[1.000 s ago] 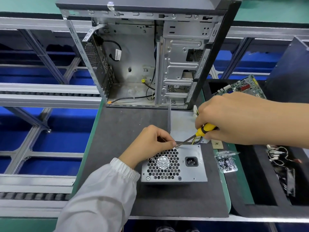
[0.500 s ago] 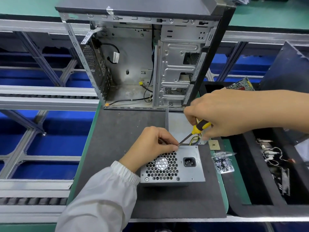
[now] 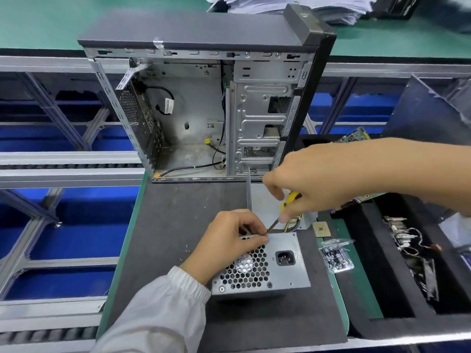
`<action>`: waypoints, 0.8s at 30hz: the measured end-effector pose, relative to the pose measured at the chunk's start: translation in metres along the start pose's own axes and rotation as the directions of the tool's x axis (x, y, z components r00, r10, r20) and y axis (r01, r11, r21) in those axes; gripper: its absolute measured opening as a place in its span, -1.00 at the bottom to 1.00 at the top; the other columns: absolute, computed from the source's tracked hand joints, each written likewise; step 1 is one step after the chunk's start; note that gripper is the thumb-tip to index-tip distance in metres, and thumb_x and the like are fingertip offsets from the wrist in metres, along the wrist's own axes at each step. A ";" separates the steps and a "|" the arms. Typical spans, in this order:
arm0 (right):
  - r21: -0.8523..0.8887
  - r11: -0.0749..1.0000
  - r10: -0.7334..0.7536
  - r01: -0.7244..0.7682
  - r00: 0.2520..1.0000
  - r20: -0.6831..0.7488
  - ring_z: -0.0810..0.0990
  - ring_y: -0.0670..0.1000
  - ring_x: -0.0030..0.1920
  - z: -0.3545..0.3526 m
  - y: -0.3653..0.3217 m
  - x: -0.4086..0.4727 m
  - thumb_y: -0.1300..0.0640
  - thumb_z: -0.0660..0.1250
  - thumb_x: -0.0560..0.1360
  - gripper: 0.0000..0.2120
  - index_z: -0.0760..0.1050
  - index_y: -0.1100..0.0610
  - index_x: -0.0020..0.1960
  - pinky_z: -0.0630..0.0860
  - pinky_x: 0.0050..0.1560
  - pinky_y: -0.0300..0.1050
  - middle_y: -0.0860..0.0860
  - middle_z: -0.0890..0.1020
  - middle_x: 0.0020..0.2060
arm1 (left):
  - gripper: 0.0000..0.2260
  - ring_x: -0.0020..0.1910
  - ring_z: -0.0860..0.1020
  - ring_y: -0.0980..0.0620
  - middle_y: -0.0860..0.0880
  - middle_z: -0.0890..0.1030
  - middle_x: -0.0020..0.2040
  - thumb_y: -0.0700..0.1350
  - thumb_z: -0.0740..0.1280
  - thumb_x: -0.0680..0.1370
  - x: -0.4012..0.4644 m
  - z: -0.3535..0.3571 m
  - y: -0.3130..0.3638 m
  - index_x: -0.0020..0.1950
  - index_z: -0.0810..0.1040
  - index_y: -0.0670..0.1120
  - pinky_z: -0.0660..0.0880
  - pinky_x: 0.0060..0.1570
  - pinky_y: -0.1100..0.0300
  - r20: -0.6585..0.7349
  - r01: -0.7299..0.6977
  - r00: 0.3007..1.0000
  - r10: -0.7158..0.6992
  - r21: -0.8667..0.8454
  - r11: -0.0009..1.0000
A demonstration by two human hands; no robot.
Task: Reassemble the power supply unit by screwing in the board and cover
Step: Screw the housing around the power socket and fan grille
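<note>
- Yellow-handled screwdriver (image 3: 289,202) gripped in my right hand (image 3: 313,182), tip angled down at the top edge of the PSU (image 3: 277,263).
- My left hand (image 3: 229,240) pinches at that edge, seemingly steadying a screw, which is hidden.
- PSU sits on the counter (image 3: 165,225), before the open case (image 3: 204,110).
- Step, I judge: driving a cover screw; next, keep the tip seated and turn.
- Bagged screws (image 3: 336,256) lie just right.

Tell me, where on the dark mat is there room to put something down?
The dark mat is bare between its green left edge and the left hand, except some loose screws. There is also room in front of the power supply. Right of it is crowded: a bag of screws.
</note>
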State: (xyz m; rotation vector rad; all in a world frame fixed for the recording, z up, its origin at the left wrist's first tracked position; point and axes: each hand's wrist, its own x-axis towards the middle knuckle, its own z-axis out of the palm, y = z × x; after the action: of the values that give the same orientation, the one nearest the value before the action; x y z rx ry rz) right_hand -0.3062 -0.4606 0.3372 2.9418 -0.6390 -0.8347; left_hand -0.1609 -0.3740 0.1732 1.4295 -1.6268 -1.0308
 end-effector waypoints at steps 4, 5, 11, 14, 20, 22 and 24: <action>-0.273 0.961 -0.074 0.048 0.994 -0.084 0.34 -0.08 -0.37 0.003 -0.007 0.002 0.02 0.31 0.49 -0.80 0.27 -0.02 -0.10 0.14 -0.46 -0.18 -0.09 0.41 -0.27 | -0.90 -0.18 0.62 0.11 0.12 0.66 -0.20 -0.14 0.53 0.43 -0.001 0.002 -0.001 -0.19 0.64 0.01 0.59 -0.07 0.02 -0.015 -0.006 1.000 0.007 0.028 1.000; -0.373 0.925 -0.128 0.071 0.983 -0.130 0.42 0.00 -0.32 0.005 -0.010 0.004 0.08 0.29 0.50 -0.84 0.29 0.00 -0.09 0.15 -0.45 -0.16 -0.06 0.44 -0.24 | -0.90 -0.19 0.62 0.11 0.11 0.66 -0.19 -0.15 0.53 0.44 -0.002 0.002 -0.001 -0.19 0.64 0.01 0.59 -0.07 0.02 -0.020 0.000 1.000 0.001 0.031 1.000; -0.417 0.908 -0.074 0.047 0.996 -0.049 0.29 0.01 -0.45 -0.002 -0.011 0.014 -0.01 0.10 0.62 -0.60 0.17 0.10 -0.35 0.22 -0.43 -0.17 -0.03 0.27 -0.45 | -0.91 -0.19 0.61 0.14 0.10 0.65 -0.18 -0.15 0.51 0.45 0.000 0.002 -0.001 -0.19 0.64 0.01 0.58 -0.04 0.04 -0.018 0.012 1.000 -0.011 0.048 0.999; -0.104 0.993 0.084 -0.061 0.967 0.242 0.34 -0.09 -0.44 -0.008 -0.001 0.028 -0.11 0.07 0.63 -0.59 0.44 0.11 -0.24 0.37 -0.40 -0.26 -0.06 0.43 -0.42 | -0.91 -0.20 0.61 0.16 0.11 0.65 -0.20 -0.13 0.52 0.45 0.001 0.003 -0.001 -0.19 0.64 0.02 0.58 -0.05 0.07 -0.019 0.018 1.000 -0.017 0.061 0.998; -0.245 0.952 -0.141 0.184 0.973 0.182 0.26 -0.18 -0.31 -0.015 -0.004 0.030 -0.03 0.39 0.46 -0.75 0.36 0.01 0.00 0.18 -0.39 -0.25 -0.03 0.43 -0.07 | -0.84 -0.21 0.59 0.21 0.12 0.65 -0.22 -0.17 0.51 0.45 -0.001 -0.002 -0.003 -0.18 0.60 0.06 0.53 -0.11 0.30 0.015 0.005 1.000 -0.006 0.057 0.998; -0.444 0.872 -0.185 0.204 0.979 0.086 0.34 -0.08 -0.34 -0.013 -0.007 0.027 0.01 0.31 0.52 -0.84 0.38 0.06 -0.12 0.24 -0.40 -0.18 0.00 0.46 -0.12 | -0.81 -0.22 0.57 0.26 0.16 0.63 -0.22 -0.18 0.51 0.45 -0.002 -0.005 -0.003 -0.15 0.58 0.09 0.48 -0.14 0.39 0.056 0.006 0.998 -0.008 0.046 0.999; -0.545 0.819 -0.165 0.180 0.983 0.077 0.40 0.05 -0.34 -0.011 -0.007 0.026 0.02 0.22 0.58 -0.68 0.23 0.08 -0.30 0.31 -0.36 -0.12 0.01 0.41 -0.29 | -0.81 -0.16 0.57 0.26 0.17 0.62 -0.17 -0.15 0.53 0.43 -0.004 -0.006 -0.003 -0.09 0.59 0.09 0.50 -0.10 0.36 0.078 0.009 0.997 -0.013 0.061 0.998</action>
State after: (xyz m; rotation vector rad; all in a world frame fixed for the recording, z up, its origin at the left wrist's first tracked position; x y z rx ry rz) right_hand -0.2780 -0.4657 0.3325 2.4763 -0.0909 -0.8885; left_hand -0.1541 -0.3713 0.1732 1.4556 -1.7218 -1.0638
